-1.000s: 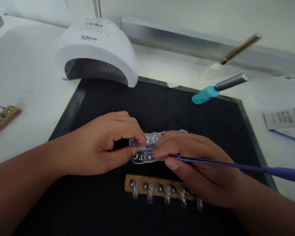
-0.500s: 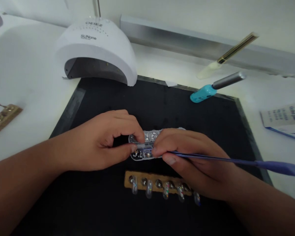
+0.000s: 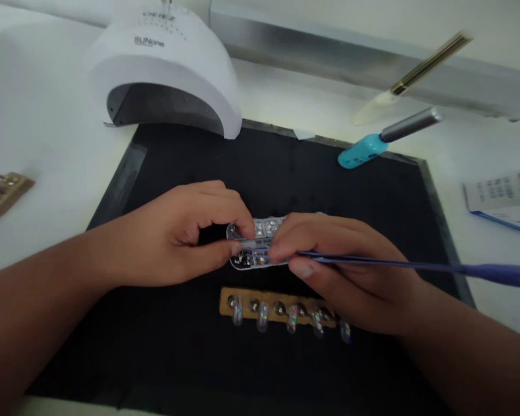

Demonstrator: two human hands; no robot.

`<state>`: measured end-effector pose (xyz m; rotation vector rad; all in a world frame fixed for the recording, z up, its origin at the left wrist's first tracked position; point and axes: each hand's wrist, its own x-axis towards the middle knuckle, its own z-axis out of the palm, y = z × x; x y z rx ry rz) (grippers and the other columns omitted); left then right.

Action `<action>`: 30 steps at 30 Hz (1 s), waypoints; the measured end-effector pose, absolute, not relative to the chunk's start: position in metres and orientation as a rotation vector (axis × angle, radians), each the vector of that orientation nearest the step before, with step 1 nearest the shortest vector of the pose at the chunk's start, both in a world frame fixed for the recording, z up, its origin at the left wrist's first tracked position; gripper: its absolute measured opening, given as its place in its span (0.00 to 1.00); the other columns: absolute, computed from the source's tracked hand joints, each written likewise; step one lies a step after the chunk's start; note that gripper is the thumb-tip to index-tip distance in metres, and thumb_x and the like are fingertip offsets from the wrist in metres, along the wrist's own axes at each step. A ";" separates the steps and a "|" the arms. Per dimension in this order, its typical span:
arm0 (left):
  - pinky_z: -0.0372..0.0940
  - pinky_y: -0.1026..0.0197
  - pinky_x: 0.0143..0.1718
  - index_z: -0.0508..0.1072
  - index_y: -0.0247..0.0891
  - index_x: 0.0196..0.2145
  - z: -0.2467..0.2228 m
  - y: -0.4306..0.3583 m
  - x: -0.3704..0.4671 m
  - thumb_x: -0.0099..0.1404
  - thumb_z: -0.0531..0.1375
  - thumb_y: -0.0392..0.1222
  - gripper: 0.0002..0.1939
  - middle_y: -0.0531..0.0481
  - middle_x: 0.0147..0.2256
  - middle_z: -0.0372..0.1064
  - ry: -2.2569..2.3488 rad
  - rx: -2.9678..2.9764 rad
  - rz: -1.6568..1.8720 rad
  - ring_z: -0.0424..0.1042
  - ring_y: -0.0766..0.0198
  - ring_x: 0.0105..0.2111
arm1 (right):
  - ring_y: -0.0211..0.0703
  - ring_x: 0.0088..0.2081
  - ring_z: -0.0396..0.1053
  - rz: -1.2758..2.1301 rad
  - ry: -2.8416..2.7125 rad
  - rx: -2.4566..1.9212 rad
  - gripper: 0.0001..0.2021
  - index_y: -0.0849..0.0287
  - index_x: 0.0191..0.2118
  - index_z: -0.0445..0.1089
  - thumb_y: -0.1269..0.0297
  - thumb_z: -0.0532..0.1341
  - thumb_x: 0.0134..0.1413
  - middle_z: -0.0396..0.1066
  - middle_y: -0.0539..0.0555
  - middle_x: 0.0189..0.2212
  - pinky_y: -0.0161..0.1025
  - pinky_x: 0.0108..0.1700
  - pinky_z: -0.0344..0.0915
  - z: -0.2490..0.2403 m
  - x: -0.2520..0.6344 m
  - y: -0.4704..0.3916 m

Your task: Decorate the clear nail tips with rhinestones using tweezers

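Left hand (image 3: 179,234) fingers pinched on clear case (image 3: 260,227); right hand (image 3: 346,266) fingers closed round purple tool (image 3: 390,263)

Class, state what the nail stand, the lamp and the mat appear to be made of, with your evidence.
Nail stand: probably unvarnished wood, from its tan colour and rough edges.
Lamp: likely smooth plastic, being white with a soft sheen.
Mat: black and matt; rubber or fabric, unclear.

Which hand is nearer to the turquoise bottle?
Right. The right hand is in front of the turquoise bottle, with a gap; the left hand is farther off, in front and left.
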<state>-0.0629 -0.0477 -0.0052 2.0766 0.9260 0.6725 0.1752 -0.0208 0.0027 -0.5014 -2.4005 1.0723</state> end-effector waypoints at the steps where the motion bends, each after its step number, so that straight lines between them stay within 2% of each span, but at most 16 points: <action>1: 0.64 0.63 0.39 0.74 0.39 0.39 -0.006 -0.048 -0.063 0.65 0.58 0.34 0.07 0.51 0.36 0.71 0.934 2.076 0.667 0.70 0.65 0.37 | 0.38 0.34 0.72 1.098 -2.398 -0.507 0.05 0.59 0.38 0.68 0.71 0.55 0.64 0.73 0.52 0.31 0.37 0.34 0.68 0.003 0.175 -0.021; 18: 0.64 0.64 0.39 0.74 0.39 0.39 -0.004 -0.048 -0.064 0.65 0.57 0.33 0.08 0.52 0.36 0.71 0.947 2.086 0.670 0.69 0.66 0.38 | 0.38 0.33 0.71 1.176 -2.345 -0.488 0.05 0.59 0.38 0.69 0.70 0.56 0.64 0.72 0.52 0.30 0.37 0.34 0.68 0.005 0.176 -0.020; 30: 0.63 0.64 0.42 0.73 0.38 0.39 -0.004 -0.047 -0.061 0.66 0.56 0.31 0.07 0.52 0.35 0.72 0.903 2.086 0.714 0.69 0.66 0.37 | 0.37 0.34 0.71 1.089 -2.389 -0.496 0.06 0.60 0.40 0.68 0.72 0.54 0.65 0.72 0.52 0.30 0.37 0.36 0.68 0.006 0.180 -0.019</action>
